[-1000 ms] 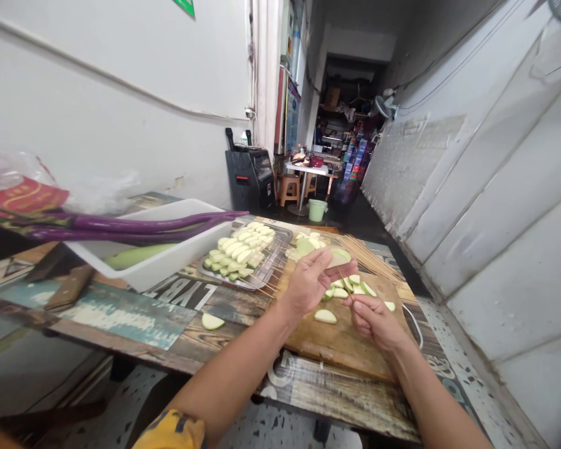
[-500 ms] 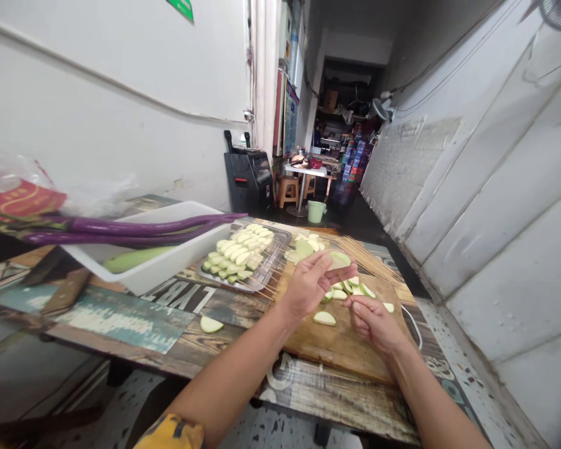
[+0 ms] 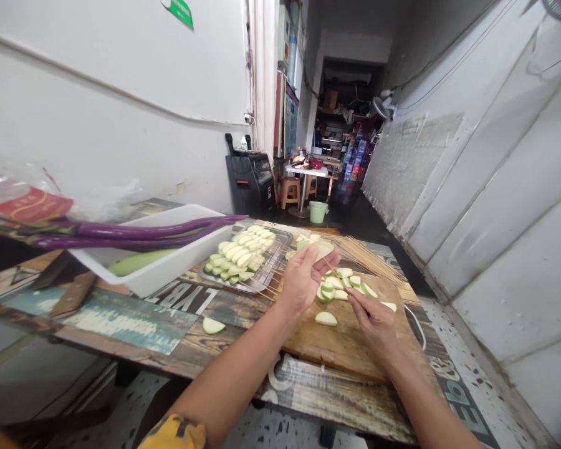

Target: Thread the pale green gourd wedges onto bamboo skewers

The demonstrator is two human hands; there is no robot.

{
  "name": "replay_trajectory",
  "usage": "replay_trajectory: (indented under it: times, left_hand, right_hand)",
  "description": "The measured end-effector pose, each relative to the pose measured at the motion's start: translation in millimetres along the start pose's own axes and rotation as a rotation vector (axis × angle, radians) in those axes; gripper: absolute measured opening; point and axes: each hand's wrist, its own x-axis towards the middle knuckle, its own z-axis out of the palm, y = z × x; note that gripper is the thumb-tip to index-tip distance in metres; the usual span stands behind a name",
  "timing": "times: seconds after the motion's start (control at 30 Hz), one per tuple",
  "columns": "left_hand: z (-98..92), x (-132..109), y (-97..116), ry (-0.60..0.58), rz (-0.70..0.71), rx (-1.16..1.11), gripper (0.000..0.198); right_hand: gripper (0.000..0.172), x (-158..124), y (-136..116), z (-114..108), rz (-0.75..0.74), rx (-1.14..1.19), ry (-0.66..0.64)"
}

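Above the wooden cutting board (image 3: 346, 343), my left hand (image 3: 302, 280) grips a pale half-round zucchini slice (image 3: 326, 250) between thumb and fingers. My right hand (image 3: 374, 319) pinches a thin bamboo skewer (image 3: 335, 276), whose far end points up at the slice. Whether the tip has entered the slice I cannot tell. Loose zucchini slices (image 3: 341, 294) lie heaped on the board behind my hands, and a single slice (image 3: 326, 318) rests nearer me. Left of the board, a metal tray (image 3: 257, 285) bears rows of skewered slices (image 3: 238, 251).
Bare skewers (image 3: 371, 257) lie behind the board. At the left, long purple eggplants (image 3: 135, 232) rest across a white bin (image 3: 168, 272) with a whole zucchini (image 3: 143, 260) inside. One slice (image 3: 213, 325) sits on the tabletop (image 3: 243, 318). A black speaker (image 3: 250, 181) stands beyond.
My left hand has shifted slightly left and lower with the slice. The right hand has moved a little right, with more of the skewer showing between the hands.
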Motion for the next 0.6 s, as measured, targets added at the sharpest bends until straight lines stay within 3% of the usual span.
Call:
replay_trajectory:
  times: [0.3, 0.6]
  left_hand:
    - [3.8, -4, 0, -0.045, -0.013, -0.013, 0.018]
    - [8.3, -11, -7, -0.064, -0.065, -0.022, 0.021]
  right_hand:
    - [0.024, 5, -9, -1, 0.152, 0.141, -0.048]
    - [0.024, 6, -8, -1, 0.17, 0.191, -0.041]
